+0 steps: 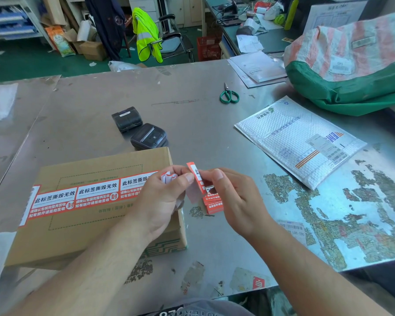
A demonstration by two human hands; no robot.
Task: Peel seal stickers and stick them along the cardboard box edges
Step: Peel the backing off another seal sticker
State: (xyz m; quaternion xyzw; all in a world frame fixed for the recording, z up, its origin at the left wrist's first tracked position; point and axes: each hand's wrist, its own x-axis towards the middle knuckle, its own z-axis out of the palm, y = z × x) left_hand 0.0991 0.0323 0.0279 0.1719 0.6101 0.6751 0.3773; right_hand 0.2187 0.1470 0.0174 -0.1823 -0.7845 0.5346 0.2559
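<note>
Your left hand (162, 197) pinches backing paper (169, 177). Your right hand (228, 197) pinches seal sticker (195, 173), half-peeled, just right of cardboard box (96, 238). Peel slowly, keep fingers off adhesive. Continue sticker row (78, 197) toward right edge, aligned.

We are in a place where parcels get packed and sent. On the metal table (192, 87) sit a cardboard box (89, 238), a padded envelope (290, 137), a striped sack (351, 53) with barcode labels and two black printers (149, 136). A yellow vest (146, 33) hangs on a chair (177, 42).
</note>
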